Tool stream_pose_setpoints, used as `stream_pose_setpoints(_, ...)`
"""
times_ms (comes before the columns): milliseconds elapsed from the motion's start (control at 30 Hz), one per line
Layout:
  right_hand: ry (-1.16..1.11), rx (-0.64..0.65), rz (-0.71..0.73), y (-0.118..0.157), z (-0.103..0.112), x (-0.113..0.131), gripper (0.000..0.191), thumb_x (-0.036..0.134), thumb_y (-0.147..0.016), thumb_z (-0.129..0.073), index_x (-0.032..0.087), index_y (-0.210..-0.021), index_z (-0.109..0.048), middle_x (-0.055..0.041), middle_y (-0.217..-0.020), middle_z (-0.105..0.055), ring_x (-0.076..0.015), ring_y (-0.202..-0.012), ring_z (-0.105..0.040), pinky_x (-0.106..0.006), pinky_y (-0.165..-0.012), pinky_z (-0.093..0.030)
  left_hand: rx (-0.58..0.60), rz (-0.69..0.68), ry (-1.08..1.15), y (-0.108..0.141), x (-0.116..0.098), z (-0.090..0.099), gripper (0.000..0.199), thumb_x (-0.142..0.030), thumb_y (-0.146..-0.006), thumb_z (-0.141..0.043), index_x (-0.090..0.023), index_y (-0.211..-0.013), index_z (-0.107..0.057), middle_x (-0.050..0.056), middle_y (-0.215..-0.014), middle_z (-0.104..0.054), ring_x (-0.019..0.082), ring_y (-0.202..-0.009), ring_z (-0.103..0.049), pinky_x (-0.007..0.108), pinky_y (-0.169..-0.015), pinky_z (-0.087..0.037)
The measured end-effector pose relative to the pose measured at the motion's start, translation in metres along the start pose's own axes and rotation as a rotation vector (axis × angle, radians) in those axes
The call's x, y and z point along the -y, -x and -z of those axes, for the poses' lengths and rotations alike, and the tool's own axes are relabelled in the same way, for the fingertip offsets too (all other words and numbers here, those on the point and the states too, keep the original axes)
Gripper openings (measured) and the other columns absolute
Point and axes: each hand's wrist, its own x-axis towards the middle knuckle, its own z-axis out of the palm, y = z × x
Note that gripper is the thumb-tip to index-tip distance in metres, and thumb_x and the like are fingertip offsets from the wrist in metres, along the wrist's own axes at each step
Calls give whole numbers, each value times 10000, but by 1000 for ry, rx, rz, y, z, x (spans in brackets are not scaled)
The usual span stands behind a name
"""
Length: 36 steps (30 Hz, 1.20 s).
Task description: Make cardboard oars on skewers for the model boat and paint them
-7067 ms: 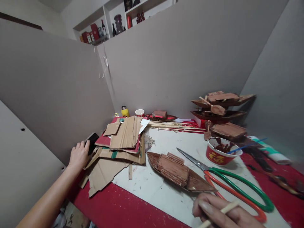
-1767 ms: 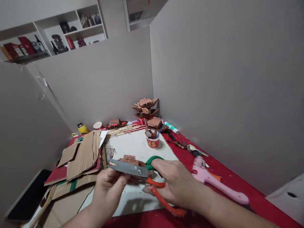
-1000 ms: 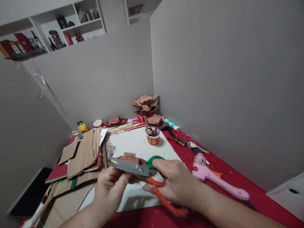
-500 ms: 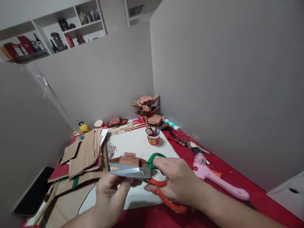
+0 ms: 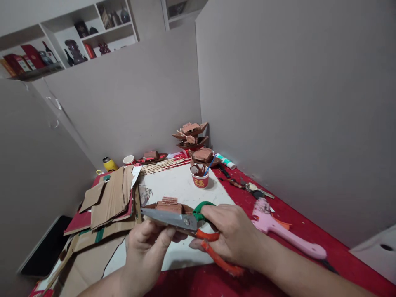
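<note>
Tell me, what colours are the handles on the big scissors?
The scissors have one green handle and one orange handle, clearest in the head view.

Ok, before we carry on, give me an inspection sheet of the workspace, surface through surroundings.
Surface: white board over a red tabletop.
Things in use: scissors, blades together; a brown model boat lies just behind them.
Clutter: cardboard stack at left, pale sticks and stacked boats at the back, red-and-white cup with brown residue, pink tool at right.
Hands: right hand grips the scissors' handles; left hand sits under the blades, its contents mostly hidden.
Cables: dark cord at the pink tool's end; white cord hanging at left.
Surroundings: grey walls, filled shelf unit upper left; other people, nothing seen.
</note>
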Motion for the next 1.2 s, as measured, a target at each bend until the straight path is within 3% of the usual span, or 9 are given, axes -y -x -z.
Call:
stream_pose_setpoints(200, -202, 25, -170, -3, 2, -6, 386, 514, -745, -674, 224, -732, -419, 39, -622, -486, -130, -533, -416, -248, -512, -286, -77, 190, 252, -10, -11, 9, 103, -263, -868, -625, -173, -904, -659, 70, -852, -757, 186, -687, -722, 275, -636, -576)
stream_pose_setpoints(467, -1052, 82, -447, 0, -1, 9, 376, 557, -859, -531, 181, -852, -516, 20, -691, -489, -116, -580, -458, -223, -516, -413, -144, 284, 377, -20, -11, 14, 137, -272, -798, -709, -153, -849, -661, 76, -808, -753, 167, -648, -707, 247, -600, -561)
stream_pose_setpoints(567, -1248, 147, -519, 3, -8, 18, 359, 533, -865, -545, 176, -883, -518, 28, -664, -501, -106, -548, -474, -225, -520, -425, -136, 290, 339, -19, -4, 11, 134, -268, -793, -715, -143, -839, -694, 72, -819, -743, 161, -668, -699, 251, -629, -566)
stream_pose_setpoints(800, -1295, 138, -547, 5, -11, 20, 322, 504, -872, -545, 186, -833, -511, 30, -623, -514, -117, -527, -492, -237, -511, -443, -57, 302, 285, -17, 6, 8, 162, -293, -833, -671, -146, -890, -709, 38, -721, -701, 147, -660, -670, 246, -649, -545)
stream_pose_setpoints(1000, -1304, 125, -551, 2, -8, 22, 341, 515, -847, -567, 186, -806, -488, 41, -579, -478, -112, -498, -469, -235, -484, -435, -139, 251, 334, -22, 1, 12, 143, -299, -854, -641, -162, -877, -675, -2, -646, -631, 107, -598, -599, 209, -571, -507)
stream_pose_setpoints(1100, -1222, 160, -529, 2, -4, 21, 330, 506, -856, -541, 187, -797, -481, 40, -590, -463, -111, -507, -462, -233, -491, -435, -138, 251, 324, -25, -4, 17, 157, -316, -859, -627, -163, -840, -655, 9, -630, -645, 117, -563, -602, 218, -548, -502)
stream_pose_setpoints(1200, -977, 151, -417, 3, -1, 15, 254, 429, -878, -511, 192, -793, -481, 37, -621, -456, -110, -540, -439, -222, -505, -408, -185, 193, 283, -27, -12, 26, 181, -329, -847, -633, -151, -828, -656, 26, -624, -656, 142, -553, -621, 247, -545, -523)
